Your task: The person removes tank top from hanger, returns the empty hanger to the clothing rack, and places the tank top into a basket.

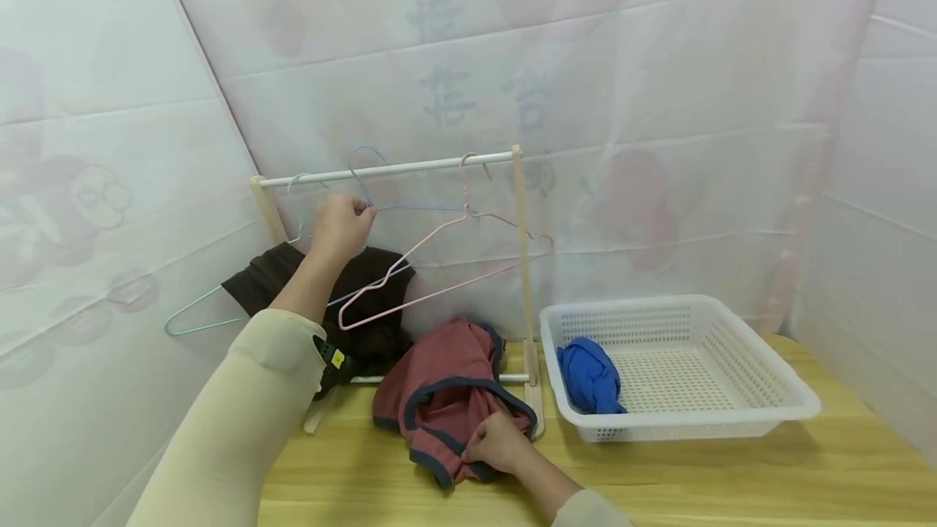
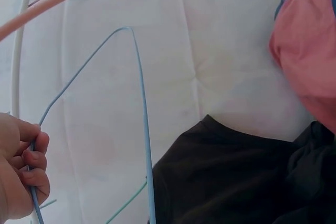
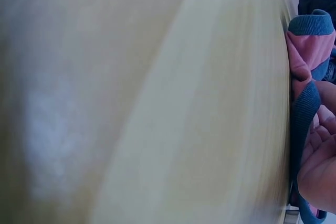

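Note:
My left hand (image 1: 341,226) is raised at the rack's top bar and grips a blue wire hanger (image 2: 140,77) by the wire close to its hook. The hanger's hook stands at the bar in the head view. Down on the table, my right hand (image 1: 501,443) holds the edge of a dusty-red shirt (image 1: 457,340) with dark blue trim. That shirt lies crumpled, its trimmed opening facing me. In the right wrist view, the fingers (image 3: 325,121) are at the trim. A black garment (image 2: 226,171) hangs on the left, partly behind my left arm.
A pink hanger (image 1: 466,208) hangs at the right end of the rack's white bar (image 1: 432,163). At the left end hangs a teal hanger (image 1: 192,304). A white plastic basket (image 1: 695,415) with a blue cloth (image 1: 589,376) inside stands right of the rack. Fabric walls enclose the table.

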The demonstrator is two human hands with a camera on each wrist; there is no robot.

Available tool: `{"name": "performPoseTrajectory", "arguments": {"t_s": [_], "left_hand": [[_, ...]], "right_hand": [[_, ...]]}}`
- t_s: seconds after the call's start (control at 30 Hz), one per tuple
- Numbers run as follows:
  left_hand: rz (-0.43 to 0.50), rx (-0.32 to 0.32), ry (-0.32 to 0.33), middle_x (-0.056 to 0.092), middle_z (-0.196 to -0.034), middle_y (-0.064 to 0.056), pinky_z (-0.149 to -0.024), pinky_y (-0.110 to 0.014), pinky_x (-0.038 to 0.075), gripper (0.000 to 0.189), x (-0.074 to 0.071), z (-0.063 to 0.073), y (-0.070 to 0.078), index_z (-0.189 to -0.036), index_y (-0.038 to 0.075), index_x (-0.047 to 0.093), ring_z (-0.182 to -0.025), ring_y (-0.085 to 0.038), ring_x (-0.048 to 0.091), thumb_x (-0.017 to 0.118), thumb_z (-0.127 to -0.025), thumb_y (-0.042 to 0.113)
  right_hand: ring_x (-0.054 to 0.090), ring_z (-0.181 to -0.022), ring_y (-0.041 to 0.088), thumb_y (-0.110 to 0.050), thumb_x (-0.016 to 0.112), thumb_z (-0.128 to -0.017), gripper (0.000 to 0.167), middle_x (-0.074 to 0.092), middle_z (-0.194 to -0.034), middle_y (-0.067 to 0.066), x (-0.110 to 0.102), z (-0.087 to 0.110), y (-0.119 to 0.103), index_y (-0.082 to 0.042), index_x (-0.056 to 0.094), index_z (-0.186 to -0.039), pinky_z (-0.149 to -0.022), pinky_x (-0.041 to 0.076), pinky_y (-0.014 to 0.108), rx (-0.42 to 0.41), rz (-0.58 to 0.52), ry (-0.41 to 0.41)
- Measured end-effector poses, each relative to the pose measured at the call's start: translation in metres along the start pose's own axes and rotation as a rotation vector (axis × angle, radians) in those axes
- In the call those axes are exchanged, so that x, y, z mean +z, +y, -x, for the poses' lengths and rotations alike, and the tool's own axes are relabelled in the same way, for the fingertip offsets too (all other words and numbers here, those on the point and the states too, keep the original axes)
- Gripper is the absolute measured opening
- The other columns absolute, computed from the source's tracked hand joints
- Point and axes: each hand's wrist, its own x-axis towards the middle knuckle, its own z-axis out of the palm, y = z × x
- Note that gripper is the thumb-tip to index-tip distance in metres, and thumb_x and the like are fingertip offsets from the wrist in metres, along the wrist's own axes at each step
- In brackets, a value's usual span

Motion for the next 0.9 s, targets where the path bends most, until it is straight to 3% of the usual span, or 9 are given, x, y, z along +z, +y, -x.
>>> {"name": "performPoseTrajectory", "arguments": {"t_s": [0.3,0.47,0.6,0.8,0.9], "left_hand": [[-0.062,0.042,-0.052,0.072,-0.092,-0.016,-0.068,-0.039,0.047,0.027,0.008,0.007,-0.010,-0.095,-0.002,0.075,-0.077,-0.028,0.058,0.058,-0.098,0.019],[-0.081,0.029,-0.055,0.072,-0.105,-0.018,-0.080,-0.045,0.052,0.028,0.013,0.011,-0.013,-0.105,-0.002,0.073,-0.092,-0.032,0.065,0.056,-0.099,0.021],[-0.159,0.062,-0.016,0.070,-0.116,-0.018,-0.086,-0.050,0.053,0.033,0.017,0.017,-0.013,-0.117,0.001,0.069,-0.105,-0.036,0.066,0.055,-0.100,0.026],[-0.274,0.154,0.071,0.067,-0.118,-0.023,-0.083,-0.057,0.052,0.044,0.022,0.027,-0.007,-0.130,-0.001,0.058,-0.106,-0.042,0.064,0.059,-0.098,0.028],[-0.318,0.226,0.139,0.066,-0.117,-0.026,-0.090,-0.056,0.049,0.047,0.027,0.031,-0.007,-0.131,-0.004,0.056,-0.107,-0.043,0.062,0.061,-0.096,0.027]], "right_hand": [[0.059,-0.060,0.013,-0.014,0.079,-0.076,0.015,0.068,-0.062,-0.004,0.002,-0.001,-0.004,-0.011,0.073,-0.062,-0.054,0.045,0.026,-0.001,0.001,-0.005],[0.059,-0.059,0.013,-0.015,0.079,-0.076,0.017,0.068,-0.060,-0.004,0.002,-0.002,-0.005,-0.011,0.073,-0.060,-0.054,0.044,0.026,-0.005,0.006,-0.010],[0.060,-0.061,0.013,-0.015,0.080,-0.075,0.016,0.068,-0.061,-0.004,0.001,-0.002,-0.005,-0.012,0.073,-0.061,-0.055,0.045,0.026,-0.007,0.012,-0.007],[0.061,-0.062,0.012,-0.015,0.079,-0.076,0.016,0.069,-0.063,-0.004,-0.003,-0.003,-0.004,-0.011,0.074,-0.062,-0.057,0.047,0.027,0.004,0.024,-0.002],[0.060,-0.063,0.012,-0.015,0.079,-0.076,0.016,0.069,-0.064,-0.004,-0.005,-0.003,-0.004,-0.011,0.074,-0.062,-0.056,0.046,0.027,0.000,0.030,0.003]]}}
